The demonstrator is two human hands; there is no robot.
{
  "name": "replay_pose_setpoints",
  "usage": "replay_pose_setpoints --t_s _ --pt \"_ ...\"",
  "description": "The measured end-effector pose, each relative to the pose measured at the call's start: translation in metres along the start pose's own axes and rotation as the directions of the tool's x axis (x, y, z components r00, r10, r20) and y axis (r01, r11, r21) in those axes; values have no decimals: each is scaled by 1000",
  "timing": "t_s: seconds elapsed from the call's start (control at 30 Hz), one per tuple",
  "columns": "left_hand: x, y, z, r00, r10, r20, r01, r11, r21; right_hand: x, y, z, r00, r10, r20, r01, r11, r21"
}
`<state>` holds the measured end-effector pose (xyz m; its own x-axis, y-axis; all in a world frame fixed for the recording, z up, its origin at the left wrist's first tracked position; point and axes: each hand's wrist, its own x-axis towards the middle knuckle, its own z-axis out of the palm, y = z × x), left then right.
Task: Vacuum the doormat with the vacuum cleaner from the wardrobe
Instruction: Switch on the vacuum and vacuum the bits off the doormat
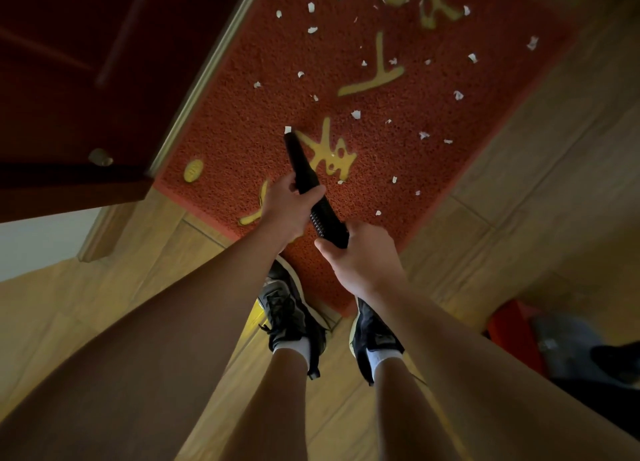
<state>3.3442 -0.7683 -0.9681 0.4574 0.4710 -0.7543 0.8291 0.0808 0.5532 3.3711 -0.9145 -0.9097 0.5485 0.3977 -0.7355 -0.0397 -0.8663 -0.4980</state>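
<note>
A red doormat (398, 121) with yellow characters lies on the wooden floor, strewn with several white paper scraps (356, 114). A black handheld vacuum cleaner (303, 170) points down at the mat, its narrow nozzle tip touching a scrap near the mat's middle. My left hand (285, 208) grips the vacuum's middle. My right hand (360, 256) holds its rear end, which the hand mostly hides.
A dark red door (69, 80) with a metal threshold strip (207, 76) borders the mat's left side. My two feet in black sneakers (291, 311) stand at the mat's near corner. Red and grey objects (540, 339) sit on the floor at the right.
</note>
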Motion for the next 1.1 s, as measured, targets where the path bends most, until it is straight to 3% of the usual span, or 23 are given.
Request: replay_pose_setpoints --t_s 0.67,1.1 --pt "3 -6 -5 999 14 -35 -13 1000 18 -1 -3 5 999 -29 -27 29 1000 8" --pt "-30 -32 -1 999 -33 12 33 998 51 -38 11 16 1000 -21 -16 21 999 -34"
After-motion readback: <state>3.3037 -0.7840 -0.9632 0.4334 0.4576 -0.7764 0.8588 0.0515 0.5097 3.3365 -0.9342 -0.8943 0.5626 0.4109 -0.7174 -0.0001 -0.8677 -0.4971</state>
